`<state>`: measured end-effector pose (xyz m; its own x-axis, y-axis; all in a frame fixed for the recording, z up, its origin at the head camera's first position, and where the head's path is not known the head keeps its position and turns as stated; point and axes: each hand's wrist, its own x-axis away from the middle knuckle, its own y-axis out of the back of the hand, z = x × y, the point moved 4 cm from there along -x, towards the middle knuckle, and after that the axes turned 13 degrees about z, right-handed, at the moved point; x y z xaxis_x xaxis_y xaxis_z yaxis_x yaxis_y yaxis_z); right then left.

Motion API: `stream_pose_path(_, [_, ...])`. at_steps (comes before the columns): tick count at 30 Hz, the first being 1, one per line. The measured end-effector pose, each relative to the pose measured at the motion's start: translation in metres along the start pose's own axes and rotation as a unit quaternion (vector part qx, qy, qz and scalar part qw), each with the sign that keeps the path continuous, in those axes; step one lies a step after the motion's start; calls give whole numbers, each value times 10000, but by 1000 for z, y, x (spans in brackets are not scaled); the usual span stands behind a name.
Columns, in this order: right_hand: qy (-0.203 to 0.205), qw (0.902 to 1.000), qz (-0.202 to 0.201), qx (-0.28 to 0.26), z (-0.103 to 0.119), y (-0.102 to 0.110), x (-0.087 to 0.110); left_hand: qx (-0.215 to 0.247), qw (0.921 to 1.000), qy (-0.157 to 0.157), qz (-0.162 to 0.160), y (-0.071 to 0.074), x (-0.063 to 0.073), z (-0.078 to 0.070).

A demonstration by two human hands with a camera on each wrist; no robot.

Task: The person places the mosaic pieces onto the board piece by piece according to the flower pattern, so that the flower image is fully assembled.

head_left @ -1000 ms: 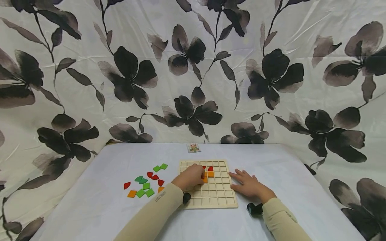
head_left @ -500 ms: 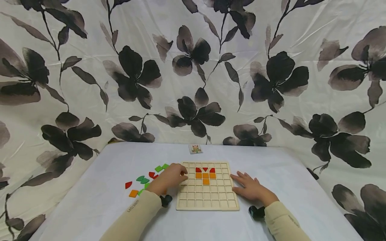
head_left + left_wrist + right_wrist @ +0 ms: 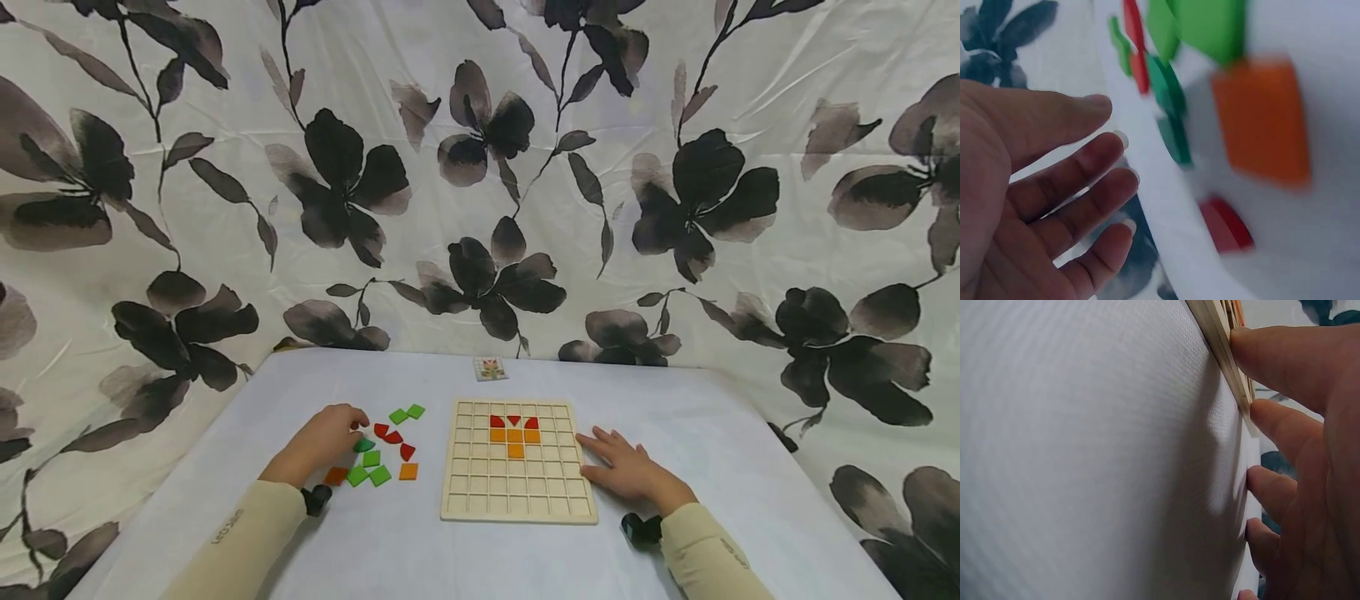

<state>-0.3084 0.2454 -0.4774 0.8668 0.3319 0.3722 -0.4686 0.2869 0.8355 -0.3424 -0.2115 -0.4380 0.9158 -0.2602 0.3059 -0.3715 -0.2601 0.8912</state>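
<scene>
My left hand [image 3: 318, 442] hovers over the loose flat pieces at the left of the table, its fingers loosely bent. In the left wrist view no piece lies between thumb and fingers; a red quarter-round piece [image 3: 1224, 224], an orange square [image 3: 1263, 122] and dark green pieces [image 3: 1169, 87] are close by. My right hand [image 3: 626, 467] rests at the right edge of the wooden grid board [image 3: 517, 507]. In the right wrist view its thumb and index fingertips touch the board's side [image 3: 1213, 334]. Red pieces [image 3: 531, 422] above orange squares [image 3: 515, 451] sit in the upper cells.
Green squares [image 3: 380, 475], red pieces [image 3: 407, 452] and another orange square [image 3: 408, 472] lie between my left hand and the board. A small card with a coloured pattern [image 3: 491, 369] lies at the table's far edge. A flowered cloth [image 3: 480, 167] hangs behind.
My left hand has moved from the board's upper cells leftward to the loose pieces, uncovering a red piece and orange squares on the board. My right hand has stayed at the board's edge.
</scene>
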Motion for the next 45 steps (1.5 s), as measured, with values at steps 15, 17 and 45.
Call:
stream_pose_path(15, [-99, 9999, 20, -77, -1, 0, 0, 364, 9992, 51, 149, -5, -6, 27])
stream_pose_path(17, [-79, 9999, 12, -92, -1, -1, 0, 506, 9986, 20, 132, -4, -6, 29])
stream_pose_path(45, [-22, 9999, -42, -113, -2, -2, 0, 1501, 9845, -906, -26, -23, -23, -55])
